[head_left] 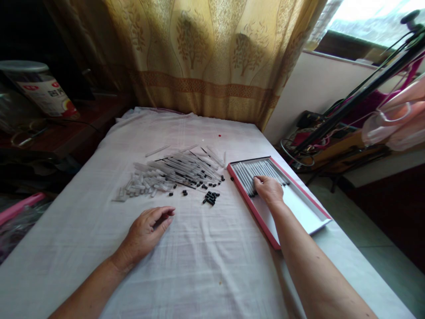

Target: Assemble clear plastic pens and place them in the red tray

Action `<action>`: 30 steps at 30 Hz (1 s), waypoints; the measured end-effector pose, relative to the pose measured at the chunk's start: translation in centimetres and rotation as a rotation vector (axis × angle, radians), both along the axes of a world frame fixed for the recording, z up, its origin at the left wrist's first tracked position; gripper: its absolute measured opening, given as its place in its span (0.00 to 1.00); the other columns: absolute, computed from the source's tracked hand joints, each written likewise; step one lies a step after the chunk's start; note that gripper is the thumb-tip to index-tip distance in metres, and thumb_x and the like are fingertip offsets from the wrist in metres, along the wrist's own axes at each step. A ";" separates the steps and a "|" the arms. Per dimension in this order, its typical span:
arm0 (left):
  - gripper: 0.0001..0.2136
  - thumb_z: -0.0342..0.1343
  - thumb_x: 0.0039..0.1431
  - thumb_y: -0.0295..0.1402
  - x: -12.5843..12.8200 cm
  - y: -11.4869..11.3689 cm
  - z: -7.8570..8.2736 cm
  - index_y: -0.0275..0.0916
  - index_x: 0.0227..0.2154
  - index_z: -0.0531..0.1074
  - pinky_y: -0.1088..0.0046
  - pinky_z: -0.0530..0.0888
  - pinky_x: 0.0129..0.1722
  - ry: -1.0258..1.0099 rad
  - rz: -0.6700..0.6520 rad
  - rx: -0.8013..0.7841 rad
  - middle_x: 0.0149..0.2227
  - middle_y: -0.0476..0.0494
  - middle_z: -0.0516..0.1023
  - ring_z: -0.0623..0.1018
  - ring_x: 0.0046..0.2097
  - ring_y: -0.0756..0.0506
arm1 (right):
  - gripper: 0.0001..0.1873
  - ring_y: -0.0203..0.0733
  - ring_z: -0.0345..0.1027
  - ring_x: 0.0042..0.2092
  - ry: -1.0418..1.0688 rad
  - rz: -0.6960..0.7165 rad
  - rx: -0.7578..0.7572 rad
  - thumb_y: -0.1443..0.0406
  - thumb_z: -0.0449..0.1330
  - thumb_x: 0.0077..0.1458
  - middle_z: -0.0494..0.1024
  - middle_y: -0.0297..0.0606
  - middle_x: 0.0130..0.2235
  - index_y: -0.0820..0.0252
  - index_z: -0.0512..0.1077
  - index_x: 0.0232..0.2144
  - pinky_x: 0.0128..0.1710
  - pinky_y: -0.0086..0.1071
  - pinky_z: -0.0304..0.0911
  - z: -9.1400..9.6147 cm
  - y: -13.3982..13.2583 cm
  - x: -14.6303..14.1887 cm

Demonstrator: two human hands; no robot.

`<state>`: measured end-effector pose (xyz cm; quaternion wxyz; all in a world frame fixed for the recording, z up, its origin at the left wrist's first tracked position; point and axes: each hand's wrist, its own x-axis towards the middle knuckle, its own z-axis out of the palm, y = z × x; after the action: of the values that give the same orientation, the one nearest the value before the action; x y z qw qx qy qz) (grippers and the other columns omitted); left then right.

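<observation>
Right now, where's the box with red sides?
In the head view, the red-sided box is on the right side of the white cloth, under the right hand; black pieces lie to its left.

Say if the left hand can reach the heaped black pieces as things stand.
Likely yes. The left hand looks empty, and only white cloth shows between it and the heaped black pieces; the right hand is off at the tray.

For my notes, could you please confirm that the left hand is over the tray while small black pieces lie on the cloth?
Not quite: the head view shows the right hand over the tray; small black pieces do lie on the cloth.
</observation>
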<state>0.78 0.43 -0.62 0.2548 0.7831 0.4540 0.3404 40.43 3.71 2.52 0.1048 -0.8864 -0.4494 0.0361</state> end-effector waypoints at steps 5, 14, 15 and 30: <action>0.12 0.54 0.60 0.39 0.0 0.0 0.0 0.42 0.43 0.77 0.68 0.78 0.43 0.004 -0.003 0.020 0.39 0.45 0.83 0.81 0.40 0.45 | 0.21 0.52 0.75 0.43 -0.044 0.029 0.005 0.58 0.51 0.60 0.82 0.45 0.43 0.54 0.80 0.46 0.38 0.36 0.64 0.4 0.0 -0.4; 0.12 0.54 0.60 0.38 0.0 0.0 0.0 0.42 0.43 0.77 0.68 0.77 0.43 0.021 -0.012 0.039 0.39 0.45 0.83 0.81 0.40 0.44 | 0.16 0.45 0.73 0.44 -0.048 0.354 0.148 0.59 0.54 0.61 0.81 0.38 0.44 0.50 0.80 0.43 0.41 0.32 0.63 2.0 1.8 -6.8; 0.12 0.53 0.60 0.38 0.0 0.0 0.0 0.42 0.42 0.77 0.68 0.77 0.43 0.025 -0.015 0.042 0.38 0.45 0.83 0.81 0.40 0.44 | 0.15 0.45 0.73 0.44 -0.044 0.393 0.128 0.59 0.54 0.61 0.80 0.38 0.45 0.51 0.79 0.43 0.41 0.31 0.63 1.9 2.2 -7.6; 0.11 0.52 0.61 0.37 0.2 0.2 0.3 0.42 0.40 0.77 0.68 0.76 0.43 0.020 -0.030 0.034 0.37 0.45 0.83 0.81 0.39 0.45 | 0.15 0.52 0.70 0.48 -0.179 0.441 -0.023 0.64 0.53 0.60 0.78 0.50 0.46 0.58 0.80 0.40 0.43 0.37 0.63 1.6 6.5 -10.7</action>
<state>1.01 0.61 -0.37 0.2422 0.7974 0.4387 0.3362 29.74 10.25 4.08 0.0443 -0.7677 -0.6391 -0.0155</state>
